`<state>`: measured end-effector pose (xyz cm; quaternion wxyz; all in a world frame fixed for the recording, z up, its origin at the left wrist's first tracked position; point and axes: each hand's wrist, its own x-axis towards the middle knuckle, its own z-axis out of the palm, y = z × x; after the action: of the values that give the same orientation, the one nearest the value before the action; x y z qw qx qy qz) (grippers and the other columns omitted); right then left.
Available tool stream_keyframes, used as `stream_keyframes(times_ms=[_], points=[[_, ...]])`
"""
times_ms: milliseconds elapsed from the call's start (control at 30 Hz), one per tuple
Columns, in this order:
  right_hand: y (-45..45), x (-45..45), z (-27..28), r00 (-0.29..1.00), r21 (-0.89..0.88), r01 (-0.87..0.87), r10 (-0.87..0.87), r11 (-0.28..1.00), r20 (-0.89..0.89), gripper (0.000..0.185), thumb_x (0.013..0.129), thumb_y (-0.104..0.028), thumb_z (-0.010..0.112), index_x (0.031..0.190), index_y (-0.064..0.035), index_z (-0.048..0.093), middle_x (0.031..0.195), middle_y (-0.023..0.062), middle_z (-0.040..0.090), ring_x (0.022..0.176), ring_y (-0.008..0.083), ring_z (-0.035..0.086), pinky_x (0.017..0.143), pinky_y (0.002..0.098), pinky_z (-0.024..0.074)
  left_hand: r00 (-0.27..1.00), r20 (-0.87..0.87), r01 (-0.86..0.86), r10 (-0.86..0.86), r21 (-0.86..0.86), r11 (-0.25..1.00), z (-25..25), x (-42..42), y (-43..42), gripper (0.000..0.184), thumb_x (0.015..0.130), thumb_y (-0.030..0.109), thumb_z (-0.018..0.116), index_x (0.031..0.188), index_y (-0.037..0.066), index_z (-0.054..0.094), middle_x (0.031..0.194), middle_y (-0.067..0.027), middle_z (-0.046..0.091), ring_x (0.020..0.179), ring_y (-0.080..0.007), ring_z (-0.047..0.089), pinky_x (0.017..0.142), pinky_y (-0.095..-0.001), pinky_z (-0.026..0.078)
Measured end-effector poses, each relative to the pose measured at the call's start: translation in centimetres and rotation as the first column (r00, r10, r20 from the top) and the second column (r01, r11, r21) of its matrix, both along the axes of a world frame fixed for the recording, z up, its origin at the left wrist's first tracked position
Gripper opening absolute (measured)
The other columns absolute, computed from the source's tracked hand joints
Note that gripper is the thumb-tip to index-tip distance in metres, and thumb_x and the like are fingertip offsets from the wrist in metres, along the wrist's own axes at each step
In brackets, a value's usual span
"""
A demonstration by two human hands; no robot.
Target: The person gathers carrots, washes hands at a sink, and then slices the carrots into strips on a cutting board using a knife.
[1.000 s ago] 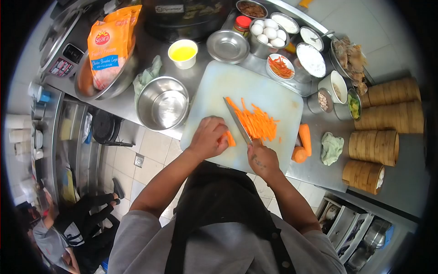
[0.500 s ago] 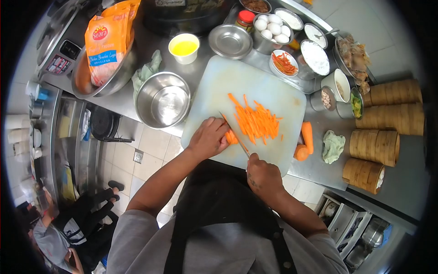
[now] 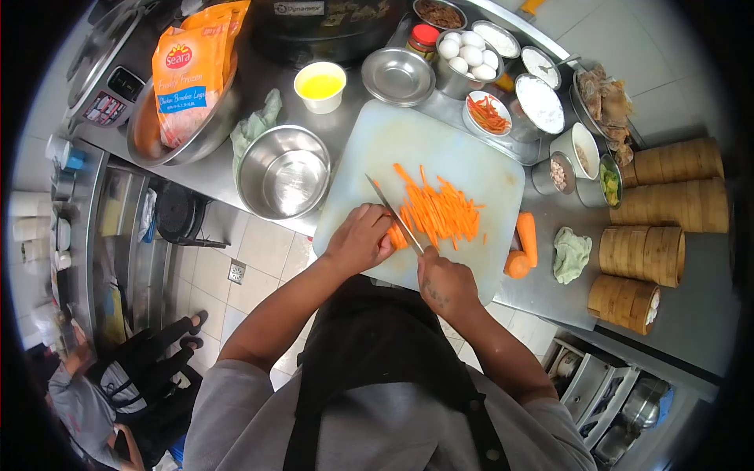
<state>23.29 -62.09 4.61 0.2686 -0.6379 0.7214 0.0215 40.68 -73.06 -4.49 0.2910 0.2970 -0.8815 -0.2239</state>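
My left hand [image 3: 361, 238] is closed, its curled fingers pressing a carrot piece [image 3: 398, 235] on the white cutting board [image 3: 369, 149]. In my right hand [image 3: 445, 281] is the handle of a knife [image 3: 393, 210], its blade running up and left beside my left fingers and against the carrot piece. Right of the blade lies a loose pile of carrot strips [image 3: 441, 210]. Off the board's right edge rest a whole carrot [image 3: 527, 238] and a shorter carrot piece [image 3: 516, 264].
An empty steel pot [image 3: 283, 173] stands left of the board. Behind are steel plates [image 3: 398, 76], a cup of yellow liquid [image 3: 320, 87] and eggs [image 3: 471, 55]. Bamboo steamers [image 3: 642, 254] and a green cloth [image 3: 572, 255] are at right. Another person [image 3: 86, 408] is at lower left.
The knife has shifted left from the strip pile to the carrot piece by my left fingers, and my right hand moved slightly left with it. My left hand stays on the carrot piece.
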Motion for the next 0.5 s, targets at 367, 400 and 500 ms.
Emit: stream_keyframes(times_ms=[367,400,500], points=[[-0.8,0.9,-4.9,0.998,-0.155,0.019,-0.011,0.988,0.054,0.018,0.1,-0.018,0.052,0.095,-0.0009,0.054,0.075,0.0225,0.068,0.07,0.0426,0.069,0.066,0.0517,0.0547,1.0,0.007,0.017,-0.017,0.043,0.999,0.0,0.0,-0.2,0.03,0.071,0.007,0.067,0.1,0.004,0.061,0.107,-0.0126,0.058,0.099,-0.0329,0.058,0.089,-0.0416,0.05],[-0.7,1.0,-4.5,0.997,-0.083,0.067,-0.063,0.994,0.053,0.016,0.098,-0.016,0.053,0.095,-0.0007,0.054,0.078,0.0234,0.069,0.073,0.0437,0.069,0.07,0.0532,0.0553,1.0,-0.026,-0.002,0.003,0.036,0.999,0.0,0.0,0.1,0.03,0.071,0.006,0.068,0.1,0.004,0.061,0.107,-0.0131,0.058,0.1,-0.0333,0.057,0.089,-0.0421,0.05],[-0.6,0.0,-3.6,0.997,-0.144,0.051,-0.042,0.988,0.063,0.02,0.101,-0.021,0.052,0.095,-0.0019,0.055,0.075,0.0229,0.068,0.071,0.0429,0.069,0.067,0.0523,0.0553,0.997,-0.072,-0.034,0.035,0.013,0.999,0.2,0.0,0.0,0.03,0.071,0.006,0.068,0.1,0.003,0.061,0.108,-0.0143,0.058,0.101,-0.0342,0.057,0.09,-0.0429,0.049]])
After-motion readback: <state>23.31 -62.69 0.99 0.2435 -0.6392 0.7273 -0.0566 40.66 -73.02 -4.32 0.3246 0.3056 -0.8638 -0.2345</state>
